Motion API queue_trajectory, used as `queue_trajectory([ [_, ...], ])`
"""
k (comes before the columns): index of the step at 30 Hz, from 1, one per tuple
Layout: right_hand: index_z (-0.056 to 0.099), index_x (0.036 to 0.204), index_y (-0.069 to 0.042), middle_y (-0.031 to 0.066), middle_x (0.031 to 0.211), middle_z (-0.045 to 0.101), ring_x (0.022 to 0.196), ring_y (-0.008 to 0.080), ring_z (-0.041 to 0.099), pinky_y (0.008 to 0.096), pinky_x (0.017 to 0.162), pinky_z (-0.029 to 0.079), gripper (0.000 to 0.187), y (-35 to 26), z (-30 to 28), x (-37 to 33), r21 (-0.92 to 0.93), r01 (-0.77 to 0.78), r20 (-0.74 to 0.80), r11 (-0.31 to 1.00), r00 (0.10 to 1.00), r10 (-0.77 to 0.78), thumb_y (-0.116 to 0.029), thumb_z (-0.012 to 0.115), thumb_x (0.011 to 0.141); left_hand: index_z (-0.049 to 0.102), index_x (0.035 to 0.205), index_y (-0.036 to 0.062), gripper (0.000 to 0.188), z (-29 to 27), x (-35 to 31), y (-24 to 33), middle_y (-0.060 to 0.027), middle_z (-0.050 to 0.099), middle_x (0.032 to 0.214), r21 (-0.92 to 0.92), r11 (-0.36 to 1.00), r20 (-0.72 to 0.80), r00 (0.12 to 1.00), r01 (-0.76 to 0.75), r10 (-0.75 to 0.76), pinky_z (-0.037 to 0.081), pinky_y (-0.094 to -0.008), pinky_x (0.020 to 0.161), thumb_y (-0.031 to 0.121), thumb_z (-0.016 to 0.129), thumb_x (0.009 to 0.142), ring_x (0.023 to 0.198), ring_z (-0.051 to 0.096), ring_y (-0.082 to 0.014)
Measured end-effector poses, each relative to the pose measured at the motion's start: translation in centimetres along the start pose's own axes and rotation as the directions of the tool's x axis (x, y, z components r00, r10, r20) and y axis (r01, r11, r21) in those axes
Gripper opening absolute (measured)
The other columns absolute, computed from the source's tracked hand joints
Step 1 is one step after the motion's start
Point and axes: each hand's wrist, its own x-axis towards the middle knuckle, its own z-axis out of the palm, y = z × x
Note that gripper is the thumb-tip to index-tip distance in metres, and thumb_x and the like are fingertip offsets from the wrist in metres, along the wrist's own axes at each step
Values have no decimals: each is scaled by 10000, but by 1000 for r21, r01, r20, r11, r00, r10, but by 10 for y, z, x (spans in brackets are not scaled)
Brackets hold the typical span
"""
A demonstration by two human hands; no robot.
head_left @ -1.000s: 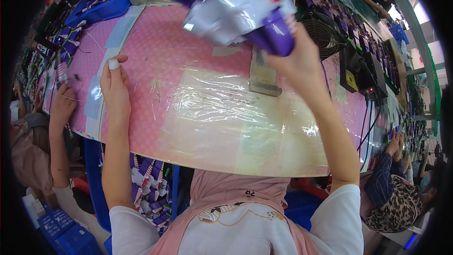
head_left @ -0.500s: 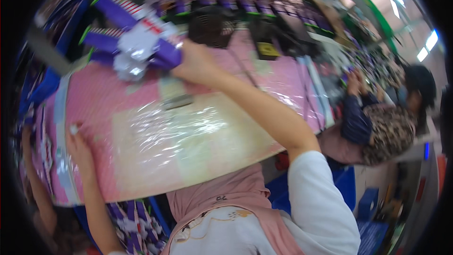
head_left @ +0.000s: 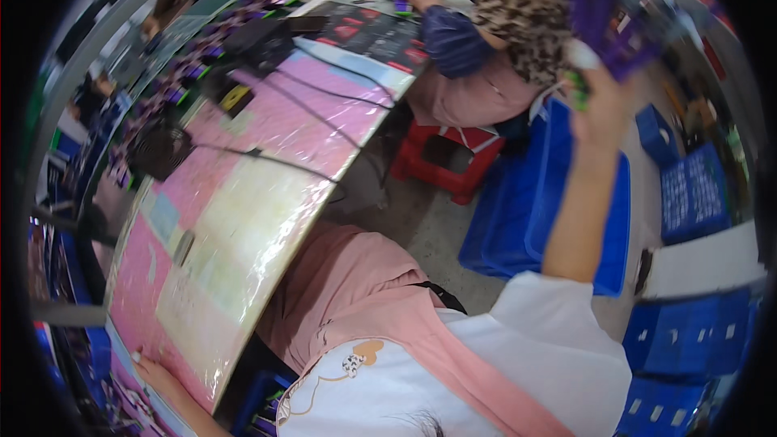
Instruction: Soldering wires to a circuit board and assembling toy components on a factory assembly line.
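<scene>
My right hand (head_left: 603, 109) is raised out to the right, above the blue crates, its fingers closed round a bunch of purple pieces (head_left: 617, 20). Motion smears the bunch, so its exact kind is unclear; greyish-white parts show at its far side. Something small and green sits by the thumb side. Down at the lower left, my left hand (head_left: 162, 379) lies on the near left part of the pink and cream work table (head_left: 231, 251), fingers stretched out. A small white bit (head_left: 137, 355) shows at one fingertip.
A black fan (head_left: 160, 151) and black cables lie along the table's far side. A co-worker in a leopard-print garment (head_left: 522, 12) sits beyond the table's right end, near a red stool (head_left: 449, 158). Blue crates (head_left: 526, 202) stand on the floor at right.
My right hand has swung from over the table to far right, carrying the purple bunch. The view has turned right, bringing the stool and crates into sight. My left hand stays on the table.
</scene>
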Motion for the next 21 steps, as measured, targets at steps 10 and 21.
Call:
queue_trajectory([
  [10,609,938,-15,205,905,634,879,373,607,451,770,468,460,194,-378,-106,-665,-746,-747,-36,664,40,-295,694,583,584,1044,-13,438,0,38,-29,-52,474,731,116,993,-24,1000,12,-9,337,-288,525,344,361,920,606,409,-162],
  [21,595,990,-24,208,899,634,833,354,623,417,776,481,449,386,-375,-198,-565,-825,-799,-23,540,265,-387,620,726,565,1122,80,344,-53,34,-2,80,224,490,-158,781,149,796,604,-586,186,-210,334,278,404,892,376,213,-30],
])
